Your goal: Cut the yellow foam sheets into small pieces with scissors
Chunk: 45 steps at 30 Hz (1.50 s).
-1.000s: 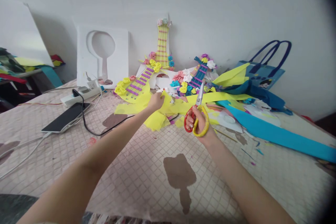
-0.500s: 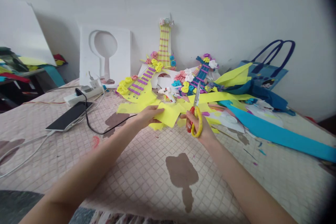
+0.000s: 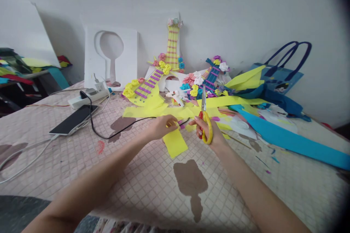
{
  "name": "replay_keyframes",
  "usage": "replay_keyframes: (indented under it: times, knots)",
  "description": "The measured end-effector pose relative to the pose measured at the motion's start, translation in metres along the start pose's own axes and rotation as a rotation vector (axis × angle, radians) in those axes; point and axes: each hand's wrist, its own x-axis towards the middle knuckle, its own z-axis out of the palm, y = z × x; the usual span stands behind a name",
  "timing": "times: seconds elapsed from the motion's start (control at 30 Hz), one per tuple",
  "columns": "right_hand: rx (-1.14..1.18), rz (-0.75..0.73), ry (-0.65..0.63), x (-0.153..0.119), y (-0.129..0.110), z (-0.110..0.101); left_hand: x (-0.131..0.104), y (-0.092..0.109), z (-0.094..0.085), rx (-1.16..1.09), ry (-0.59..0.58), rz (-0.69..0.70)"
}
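My left hand (image 3: 163,126) is closed on the upper end of a yellow paper piece (image 3: 175,143), whose lower part hangs toward me over the quilted cloth. To its right, my right hand (image 3: 209,131) holds scissors (image 3: 206,125) with red and yellow handles, blades pointing up and looking closed. A gap separates the scissors from the paper. Beyond both hands lie long yellow paper strips (image 3: 142,112) and a white glue gun (image 3: 175,98).
Behind stand paper-flower guitars (image 3: 172,47) and a white board with a cutout (image 3: 90,58). A phone (image 3: 72,120), power strip (image 3: 90,96) and cables lie left. A blue paper strip (image 3: 287,138) and blue bag (image 3: 291,80) are at the right.
My left hand has turned and moved slightly right; the yellow piece now hangs down toward me instead of pointing right. The scissors have tilted a little more upright.
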Motion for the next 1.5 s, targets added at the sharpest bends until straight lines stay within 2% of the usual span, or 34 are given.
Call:
replay_keyframes:
  times: [0.07,0.1,0.2,0.3,0.4,0.47,0.63,0.83,1.0,1.13,1.33,1.43,1.5]
  knots:
    - [-0.003,-0.017,0.007,0.001,0.000,-0.001,0.007,-0.003,-0.010,0.199,0.199,0.070]
    - [-0.010,-0.023,0.014,0.001,-0.001,-0.001,0.011,-0.006,-0.018,0.271,0.237,0.068]
    - [-0.164,-0.017,0.029,0.001,-0.003,-0.001,0.021,-0.022,-0.053,0.484,0.266,-0.087]
    - [-0.545,-0.107,0.012,-0.003,-0.004,-0.001,0.023,-0.045,-0.089,0.763,0.293,-0.331]
    - [-0.911,-0.227,-0.011,-0.008,-0.003,0.002,0.016,-0.065,-0.114,0.873,0.293,-0.412]
    - [-1.038,-0.241,-0.036,-0.011,-0.002,0.006,0.011,-0.075,-0.122,0.951,0.276,-0.434]
    - [-1.205,-0.215,-0.060,-0.013,0.000,0.009,0.007,-0.091,-0.128,0.773,0.288,-0.522]
    - [-1.254,-0.192,-0.045,-0.010,0.000,0.008,0.009,-0.098,-0.132,0.735,0.191,-0.552]
    - [-1.286,-0.167,-0.043,-0.009,0.001,0.006,0.008,-0.100,-0.134,0.840,0.294,-0.536]
    - [-1.293,-0.177,-0.097,-0.009,0.005,0.004,0.006,-0.098,-0.135,0.903,0.312,-0.545]
    - [-1.257,-0.285,-0.211,-0.010,0.009,0.003,0.004,-0.105,-0.137,0.754,0.346,-0.574]
    - [-1.229,-0.296,-0.210,-0.010,0.009,0.002,0.002,-0.105,-0.138,0.700,0.387,-0.557]
    - [-1.205,-0.301,-0.207,-0.010,0.010,0.003,0.000,-0.101,-0.137,0.557,0.450,-0.538]
